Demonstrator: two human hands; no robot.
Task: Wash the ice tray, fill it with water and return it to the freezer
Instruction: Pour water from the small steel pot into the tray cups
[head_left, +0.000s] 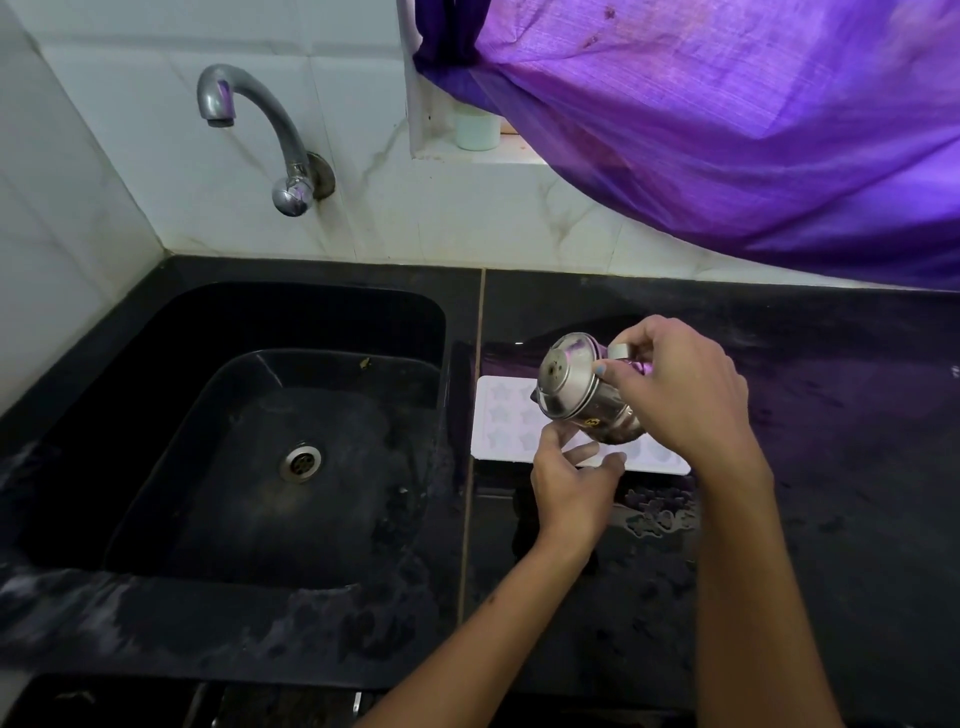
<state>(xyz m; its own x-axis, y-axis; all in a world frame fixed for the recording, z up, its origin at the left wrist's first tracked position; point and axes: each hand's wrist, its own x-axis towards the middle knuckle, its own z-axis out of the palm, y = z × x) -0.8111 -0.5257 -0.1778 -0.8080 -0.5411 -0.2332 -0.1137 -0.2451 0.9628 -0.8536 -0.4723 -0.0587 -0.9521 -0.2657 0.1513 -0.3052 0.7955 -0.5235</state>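
Tiled wall (156, 104) behind, with purple curtain (727, 130) draped at upper right. Black table (831, 467) below, wet in patches. Black sink (156, 415) set into table at left, beneath wall tap (249, 119). White ice tray (498, 415) flat on table just right of sink, star-shaped cells up. Right hand (685, 395) curled round handle of steel jug (582, 389), tilted above tray. Left hand (571, 483) relaxed, fingers loosely spread at tray's near edge, gripping nothing.
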